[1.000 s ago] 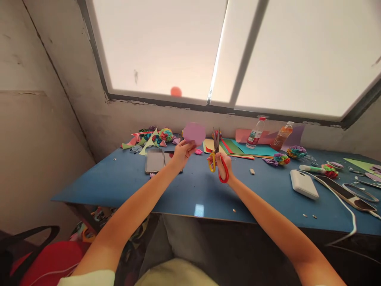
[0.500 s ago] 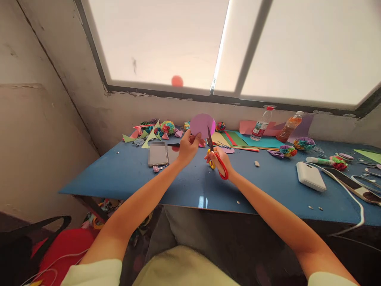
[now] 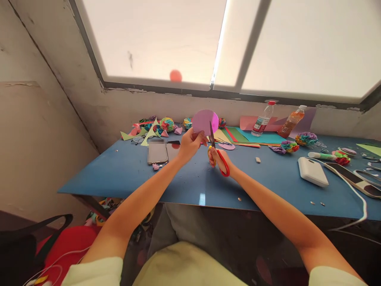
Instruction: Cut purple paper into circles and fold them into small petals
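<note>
A purple paper disc [image 3: 203, 121] is pinched by its lower edge in my left hand [image 3: 190, 146], held up above the table. My right hand [image 3: 219, 159] grips a pair of scissors [image 3: 212, 137] with red and yellow handles. Their dark blades point upward and overlap the right part of the disc; whether they touch the paper I cannot tell. Another purple disc [image 3: 226, 146] lies on the table behind my right hand, near the stacked coloured paper sheets [image 3: 262, 138].
On the blue table [image 3: 125, 171], a phone [image 3: 157, 152] lies left of my hands. Paper flowers [image 3: 167, 124] and scraps sit at the back. Two bottles [image 3: 262, 119] stand by the wall. A white power bank [image 3: 312, 171] with a cable [image 3: 353, 188] is at the right.
The disc has shifted slightly right and up in view. My right-hand fingers have drawn closer around the scissors' handles, and the blades stand a little more upright. The view has shifted slightly.
</note>
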`<state>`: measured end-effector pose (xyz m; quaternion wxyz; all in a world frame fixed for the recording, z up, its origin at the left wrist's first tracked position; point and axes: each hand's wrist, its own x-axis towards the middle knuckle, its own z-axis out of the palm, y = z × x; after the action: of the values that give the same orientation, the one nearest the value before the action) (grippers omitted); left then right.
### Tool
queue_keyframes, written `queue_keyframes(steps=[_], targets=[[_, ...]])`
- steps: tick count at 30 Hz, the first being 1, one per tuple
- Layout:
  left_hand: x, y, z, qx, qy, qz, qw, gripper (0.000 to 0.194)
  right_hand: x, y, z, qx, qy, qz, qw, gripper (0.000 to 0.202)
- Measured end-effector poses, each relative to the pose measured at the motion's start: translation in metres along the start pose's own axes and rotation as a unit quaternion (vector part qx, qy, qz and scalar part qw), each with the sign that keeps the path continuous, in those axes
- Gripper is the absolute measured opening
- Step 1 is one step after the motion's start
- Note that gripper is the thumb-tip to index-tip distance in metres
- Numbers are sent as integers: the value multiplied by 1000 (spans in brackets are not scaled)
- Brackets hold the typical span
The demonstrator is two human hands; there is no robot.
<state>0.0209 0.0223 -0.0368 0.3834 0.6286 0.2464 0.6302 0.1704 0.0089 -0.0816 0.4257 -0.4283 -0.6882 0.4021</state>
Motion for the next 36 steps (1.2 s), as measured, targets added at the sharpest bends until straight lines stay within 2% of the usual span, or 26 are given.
queue_keyframes(steps=[3, 8, 16, 19, 25, 29, 32, 36], targets=[[-1, -1, 1, 14, 5, -3, 1000, 20, 1, 1, 3, 31, 15, 20, 999, 56], [-1, 3, 2, 1, 7, -22, 1000, 22, 4, 6, 3, 12, 42, 30, 999, 55], [-1, 6, 1, 1, 20, -23, 1000, 22, 2, 8, 1, 2, 46, 41, 998, 53], [-1, 7, 0, 2, 57, -2, 998, 20, -1, 5, 0, -5, 19, 19, 1000, 59], [4, 9, -10, -33, 159, -3, 987, 18, -5, -3, 0, -6, -105, -52, 993, 68], [7, 9, -17, -36, 198, 3, 980, 12, -4, -5, -1, -40, -126, -53, 990, 65], [7, 11, -19, -39, 203, 6, 978, 10, -3, -6, -2, -35, -123, -39, 991, 59], [8, 15, -19, -69, 175, -12, 982, 10, -4, -6, -2, -37, -111, -27, 993, 54]])
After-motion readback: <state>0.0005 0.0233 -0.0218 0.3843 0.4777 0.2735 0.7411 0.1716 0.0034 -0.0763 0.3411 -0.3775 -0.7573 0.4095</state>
